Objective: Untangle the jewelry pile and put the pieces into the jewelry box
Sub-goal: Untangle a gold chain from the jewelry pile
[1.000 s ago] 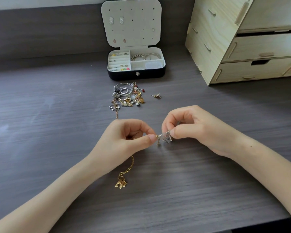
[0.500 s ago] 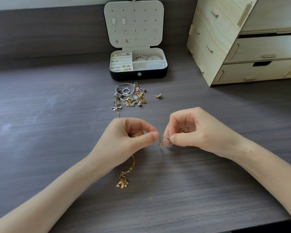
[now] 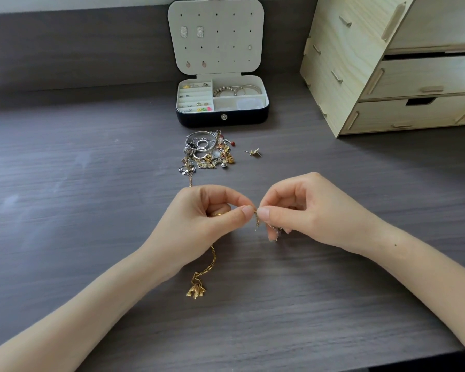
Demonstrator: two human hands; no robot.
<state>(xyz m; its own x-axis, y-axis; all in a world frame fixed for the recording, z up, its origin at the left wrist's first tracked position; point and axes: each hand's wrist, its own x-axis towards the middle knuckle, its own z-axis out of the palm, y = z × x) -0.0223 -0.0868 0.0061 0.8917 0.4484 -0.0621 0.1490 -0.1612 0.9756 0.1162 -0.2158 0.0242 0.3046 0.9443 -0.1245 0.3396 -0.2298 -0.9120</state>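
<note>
hands [image 3: 199, 224] [image 3: 312, 213] now closer on chain [image 3: 212, 257]

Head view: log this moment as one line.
left hand: pinches gold chain | right hand: pinches its tangled end | jewelry pile: on desk | jewelry box: open

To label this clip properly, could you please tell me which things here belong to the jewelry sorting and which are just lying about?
Part of the job: gold link chain with pendant, pinched by left hand and right hand; tangled silver-and-gold jewelry pile; open black jewelry box, white-lined; loose small gold earring.
Just lying about: pale plywood drawer unit.
</note>
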